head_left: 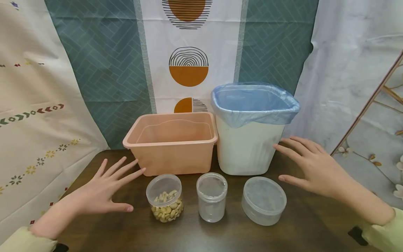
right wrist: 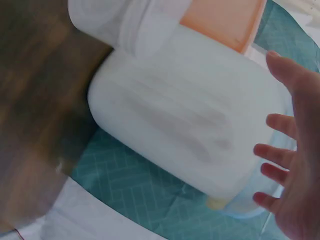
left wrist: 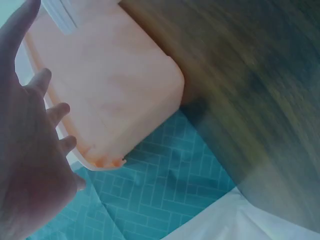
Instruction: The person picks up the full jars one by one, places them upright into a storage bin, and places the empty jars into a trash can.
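My left hand (head_left: 102,190) hovers with fingers spread, to the left of a clear round jar (head_left: 164,197) that holds cashew-like nuts. Over on the right, my right hand (head_left: 310,166) is held out with its fingers apart, beside a low, wide clear container (head_left: 263,201) with a lid. Between these two stands a taller clear jar (head_left: 212,197) with a lid and no visible contents. Both hands hold nothing. The left wrist view has the left hand (left wrist: 35,130) in front of the pink bin; in the right wrist view the right hand (right wrist: 300,150) is near the white bin.
Behind the jars sits a pink plastic bin (head_left: 171,157). Next to it rises a white trash bin (head_left: 248,150) lined with a blue bag (head_left: 256,117). All stand on a dark wooden table (head_left: 189,238). Patterned cloths (head_left: 104,52) hang at the back and sides.
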Demonstrator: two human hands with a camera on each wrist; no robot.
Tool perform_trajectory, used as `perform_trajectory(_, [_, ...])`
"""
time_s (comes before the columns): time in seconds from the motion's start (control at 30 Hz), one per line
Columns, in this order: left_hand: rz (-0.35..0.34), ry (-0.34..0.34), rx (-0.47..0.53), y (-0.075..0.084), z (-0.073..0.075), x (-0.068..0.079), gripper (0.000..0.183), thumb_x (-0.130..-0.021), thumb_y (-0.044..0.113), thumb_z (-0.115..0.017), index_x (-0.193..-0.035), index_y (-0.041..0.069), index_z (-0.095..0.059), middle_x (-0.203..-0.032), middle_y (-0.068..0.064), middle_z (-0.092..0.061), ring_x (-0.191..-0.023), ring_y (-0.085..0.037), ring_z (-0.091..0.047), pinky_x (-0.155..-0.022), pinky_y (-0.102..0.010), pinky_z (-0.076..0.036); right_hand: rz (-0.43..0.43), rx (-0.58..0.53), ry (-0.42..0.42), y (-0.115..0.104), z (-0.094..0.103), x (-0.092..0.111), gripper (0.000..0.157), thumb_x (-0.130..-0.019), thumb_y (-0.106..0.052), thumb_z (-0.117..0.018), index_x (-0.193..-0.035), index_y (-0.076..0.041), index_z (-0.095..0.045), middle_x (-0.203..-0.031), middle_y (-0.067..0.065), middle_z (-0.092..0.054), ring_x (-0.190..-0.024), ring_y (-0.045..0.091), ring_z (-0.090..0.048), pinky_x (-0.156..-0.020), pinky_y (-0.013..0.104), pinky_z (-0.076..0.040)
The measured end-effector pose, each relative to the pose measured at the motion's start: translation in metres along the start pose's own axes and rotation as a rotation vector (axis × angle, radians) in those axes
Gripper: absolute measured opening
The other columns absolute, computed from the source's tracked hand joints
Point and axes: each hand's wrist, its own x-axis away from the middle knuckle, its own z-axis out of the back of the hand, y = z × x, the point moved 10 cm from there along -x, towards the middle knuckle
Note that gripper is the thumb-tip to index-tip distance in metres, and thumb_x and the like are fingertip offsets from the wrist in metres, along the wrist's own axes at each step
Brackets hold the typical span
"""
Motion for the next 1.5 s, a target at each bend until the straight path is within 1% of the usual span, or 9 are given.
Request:
perform_trajectory(0.13, [0.011, -0.026, 0.056, 0.005, 0.000, -0.003, 0.092, -0.081, 0.070, -0.063, -0.157, 0.032, -0.027, -0.167, 0.004, -0.014, -0.154, -0.011, 0.015, -0.117, -0.061, 0.019, 0.015, -0.019, 0.083, 0.007, 0.016, -0.011, 0.076, -0.075, -0.048, -0.078, -0.142, -0.023, -0.054, -0.139, 0.010, -0.055, -0.129, 0.035, -0.047, -0.100, 0.056, -0.036])
perform_trajectory(0.27, [0.003, -0.030, 0.087, 0.011, 0.004, -0.008, 0.091, -0.082, 0.069, -0.063, -0.157, 0.032, -0.027, -0.167, 0.005, -0.015, -0.155, -0.010, 0.014, -0.118, -0.062, 0.017, 0.037, -0.047, 0.203, 0.013, 0.034, -0.023, 0.061, -0.088, -0.057, -0.063, -0.135, -0.019, -0.060, -0.132, 0.011, -0.060, -0.120, 0.035, -0.053, -0.097, 0.054, -0.040])
perform_trajectory(0.4, [-0.003, -0.044, 0.130, 0.017, 0.007, -0.015, 0.090, -0.083, 0.065, -0.064, -0.157, 0.033, -0.025, -0.167, 0.004, -0.016, -0.155, -0.010, 0.011, -0.117, -0.066, 0.011, 0.052, -0.054, 0.307, 0.019, 0.048, -0.033, 0.065, -0.095, -0.065, -0.045, -0.129, -0.013, -0.065, -0.123, 0.014, -0.063, -0.110, 0.036, -0.057, -0.092, 0.052, -0.042])
perform_trajectory(0.5, [0.000, -0.064, 0.174, 0.022, 0.009, -0.020, 0.088, -0.085, 0.063, -0.064, -0.157, 0.035, -0.024, -0.167, 0.003, -0.018, -0.156, -0.014, 0.006, -0.116, -0.070, 0.005, 0.056, -0.057, 0.370, 0.026, 0.056, -0.040, 0.067, -0.096, -0.064, -0.043, -0.125, -0.009, -0.067, -0.117, 0.018, -0.064, -0.104, 0.039, -0.058, -0.087, 0.052, -0.042])
perform_trajectory(0.93, [-0.029, -0.104, 0.234, 0.043, 0.019, -0.034, 0.085, -0.085, 0.057, -0.068, -0.156, 0.040, -0.024, -0.166, 0.011, -0.018, -0.155, -0.023, -0.006, -0.110, -0.076, -0.008, 0.054, -0.089, 0.515, 0.050, 0.057, -0.064, 0.051, -0.099, -0.046, -0.051, -0.113, -0.002, -0.071, -0.106, 0.024, -0.067, -0.099, 0.042, -0.058, -0.086, 0.054, -0.043])
perform_trajectory(1.07, [-0.051, -0.108, 0.218, 0.050, 0.020, -0.037, 0.085, -0.085, 0.058, -0.067, -0.156, 0.038, -0.025, -0.165, 0.009, -0.020, -0.155, -0.027, -0.010, -0.108, -0.077, -0.010, 0.044, -0.155, 0.528, 0.058, 0.049, -0.067, 0.047, -0.098, -0.044, -0.056, -0.112, -0.003, -0.072, -0.106, 0.024, -0.065, -0.100, 0.043, -0.055, -0.089, 0.043, -0.041])
perform_trajectory(1.2, [-0.058, -0.118, 0.197, 0.054, 0.019, -0.039, 0.086, -0.084, 0.063, -0.064, -0.156, 0.040, -0.024, -0.165, 0.008, -0.021, -0.154, -0.032, -0.013, -0.108, -0.076, -0.011, 0.029, -0.273, 0.574, 0.066, 0.044, -0.068, 0.024, -0.087, -0.014, -0.073, -0.108, -0.002, -0.074, -0.102, 0.025, -0.062, -0.098, 0.037, -0.053, -0.093, 0.026, -0.034])
perform_trajectory(1.33, [-0.075, -0.118, 0.196, 0.059, 0.018, -0.041, 0.086, -0.083, 0.063, -0.065, -0.156, 0.040, -0.025, -0.165, 0.008, -0.021, -0.153, -0.035, -0.015, -0.108, -0.077, -0.010, -0.061, -0.426, 0.638, 0.074, 0.042, -0.068, 0.033, -0.069, 0.013, -0.079, -0.099, 0.000, -0.077, -0.097, 0.013, -0.063, -0.102, 0.008, -0.052, -0.093, 0.017, -0.033])
perform_trajectory(1.5, [-0.101, -0.102, 0.186, 0.063, 0.020, -0.042, 0.086, -0.084, 0.062, -0.066, -0.156, 0.039, -0.025, -0.165, 0.008, -0.022, -0.152, -0.034, -0.017, -0.110, -0.075, -0.008, -0.159, -0.565, 0.681, 0.071, 0.044, -0.070, 0.025, -0.069, 0.019, -0.076, -0.090, 0.007, -0.075, -0.097, -0.018, -0.055, -0.101, -0.007, -0.044, -0.092, 0.017, -0.031])
